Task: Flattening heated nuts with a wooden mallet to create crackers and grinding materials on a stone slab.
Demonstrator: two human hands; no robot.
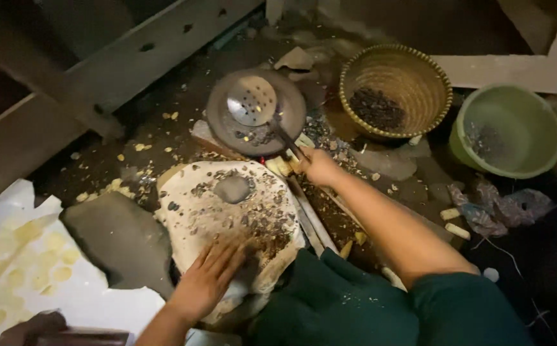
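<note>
The person sits low over a pale, rounded stone slab [192, 211] with a shallow grey hollow [232, 189] near its middle. Dark shell bits and crumbs [262, 221] litter most of its top. The left hand [211, 279] lies flat on the near edge, fingers [227, 253] spread and slightly blurred (as if sweeping) through the debris.

The right hand [320, 168] reaches forward and is closed round the handle [288, 142] of a perforated metal ladle [251, 100], whose round bowl rests in a dark shallow pan [221, 122] holding a few fragments.

Judging by how things lie, a good deal is done: the woven basket [432, 77] holds a heap of dark pieces, the green plastic bucket [548, 122] has a thin scatter at its bottom, and husks cover the dirt floor. The slab is not yet swept clean, and the pan holds little.

To the left, 1 flat grey stone [118, 237] sits just beside the slab, and a crumpled white sheet [16, 256] carries pale yellowish discs. The basket is coarse and ribbed; the bucket smooth.
</note>
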